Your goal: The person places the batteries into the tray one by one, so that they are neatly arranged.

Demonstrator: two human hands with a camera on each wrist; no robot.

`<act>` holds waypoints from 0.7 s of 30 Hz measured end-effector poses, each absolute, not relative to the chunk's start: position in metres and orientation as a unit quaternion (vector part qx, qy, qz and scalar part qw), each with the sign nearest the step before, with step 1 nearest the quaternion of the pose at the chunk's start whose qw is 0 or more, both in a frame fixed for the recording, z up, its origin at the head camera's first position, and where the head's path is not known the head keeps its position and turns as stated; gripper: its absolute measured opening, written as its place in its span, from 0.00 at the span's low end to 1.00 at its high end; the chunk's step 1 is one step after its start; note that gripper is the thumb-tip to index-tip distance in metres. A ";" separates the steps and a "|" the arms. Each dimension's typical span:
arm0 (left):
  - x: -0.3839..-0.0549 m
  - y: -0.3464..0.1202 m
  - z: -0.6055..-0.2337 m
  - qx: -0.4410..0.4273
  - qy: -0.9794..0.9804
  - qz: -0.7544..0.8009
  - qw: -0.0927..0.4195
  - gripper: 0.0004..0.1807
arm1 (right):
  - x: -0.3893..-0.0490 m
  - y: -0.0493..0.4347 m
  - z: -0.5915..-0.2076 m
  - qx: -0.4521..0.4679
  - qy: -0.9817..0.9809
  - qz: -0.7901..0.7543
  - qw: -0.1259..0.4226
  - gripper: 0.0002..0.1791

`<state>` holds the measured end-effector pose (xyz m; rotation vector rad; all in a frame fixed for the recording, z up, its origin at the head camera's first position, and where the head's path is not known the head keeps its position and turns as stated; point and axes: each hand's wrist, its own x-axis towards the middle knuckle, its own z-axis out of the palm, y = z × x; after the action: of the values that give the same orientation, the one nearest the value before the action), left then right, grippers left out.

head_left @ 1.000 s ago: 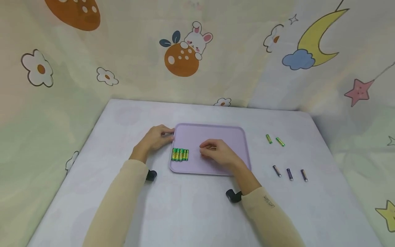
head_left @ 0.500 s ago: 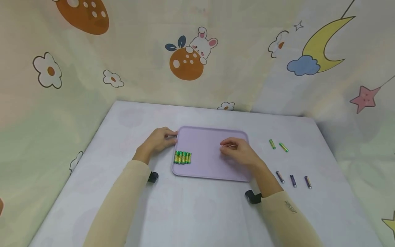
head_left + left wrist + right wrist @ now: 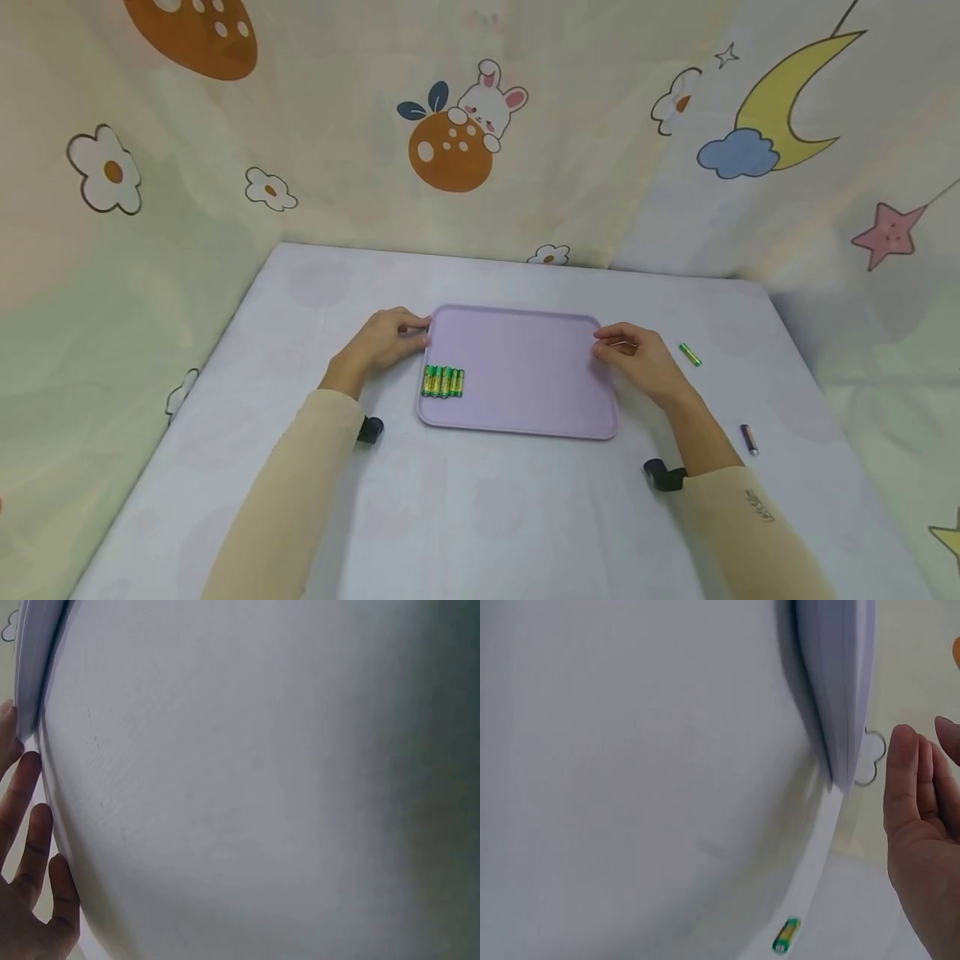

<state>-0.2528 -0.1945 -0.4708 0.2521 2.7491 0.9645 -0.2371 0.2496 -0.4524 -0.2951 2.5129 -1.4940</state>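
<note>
Over the table [image 3: 480,517], near the centre of the frame, I see a lilac tray [image 3: 525,367] between a person's two hands. The left hand [image 3: 380,337] is on the tray's left rim, near its upper corner; its grip is moderately wide, thumb apart from the forefinger, both tips at the rim, and from the wrist the other fingers look spread and loose. Just below those fingertips, in the tray's lower left, a row of green-and-yellow batteries [image 3: 443,382] lies side by side, apart from the hand.

The right hand [image 3: 641,357] is at the tray's upper right, its fingertips over the rim in the head view. That grip is fairly narrow, fingers close together and the thumb a little apart, nothing visible between them; the right wrist view shows a gap between it and the tray's edge.

Right of that hand, toward the right of the frame, a single green battery [image 3: 690,354] lies near it on the table. Lower down, beside the right forearm, lies a dark battery [image 3: 750,440], farther from the grip.
</note>
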 end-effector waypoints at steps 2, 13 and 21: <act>-0.252 -0.195 -0.470 0.085 0.935 0.327 0.108 0.26 | -0.237 0.260 -0.451 -0.099 0.859 -0.494 0.089 0.22; -0.252 -0.192 -0.471 0.079 0.930 0.339 0.116 0.25 | -0.232 0.316 -0.441 -0.061 0.887 -0.455 0.039 0.25; -0.250 -0.193 -0.470 0.079 0.935 0.329 0.108 0.26 | -0.231 0.346 -0.446 -0.024 0.896 -0.441 0.039 0.29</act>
<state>-0.2502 -0.1926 -0.4700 0.2331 2.7502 0.9693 -0.2312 0.3465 -0.4458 -0.0750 2.7483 -1.3538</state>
